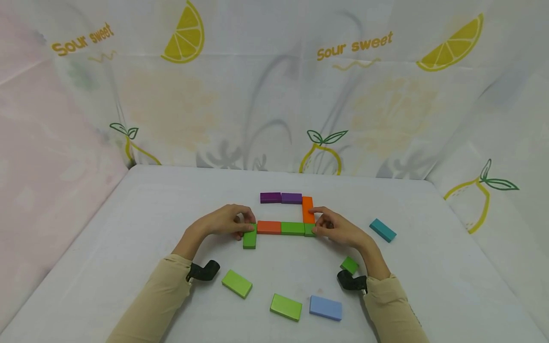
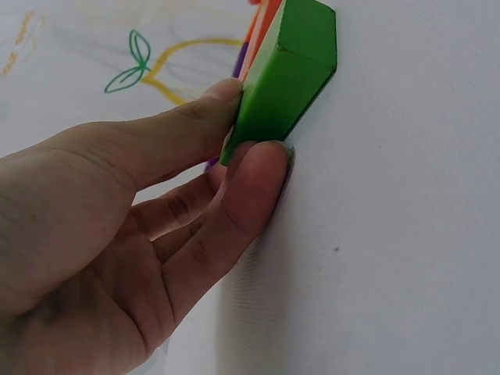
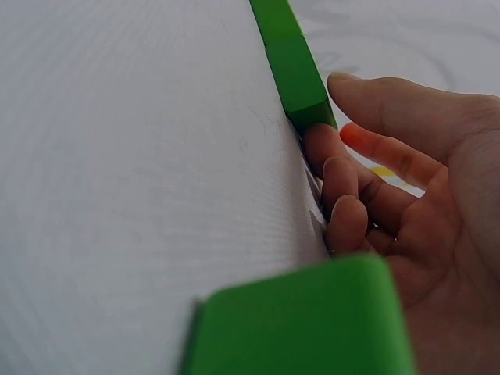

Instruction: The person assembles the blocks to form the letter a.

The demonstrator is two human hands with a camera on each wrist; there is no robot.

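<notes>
My left hand (image 1: pixel 229 220) pinches the near-standing green block (image 1: pixel 249 239) at the row's left end, thumb on top and a finger at its side; the left wrist view shows this grip on the green block (image 2: pixel 289 70). From there run an orange-red block (image 1: pixel 269 227), a green block (image 1: pixel 292 228) and a short green block (image 1: pixel 309 230). My right hand (image 1: pixel 340 229) has thumb and curled fingers at the short block's right end, seen as the dark green block (image 3: pixel 301 82) in the right wrist view. Its index fingertip touches the upright orange block (image 1: pixel 308 209).
Two purple blocks (image 1: pixel 280 198) lie behind, meeting the orange block's far end. A teal block (image 1: pixel 383 230) lies to the right. Nearer are two lime blocks (image 1: pixel 285 307), a blue block (image 1: pixel 326 307) and a small green block (image 1: pixel 349 265) by the right wrist. Printed cloth (image 1: pixel 274 95) hangs behind.
</notes>
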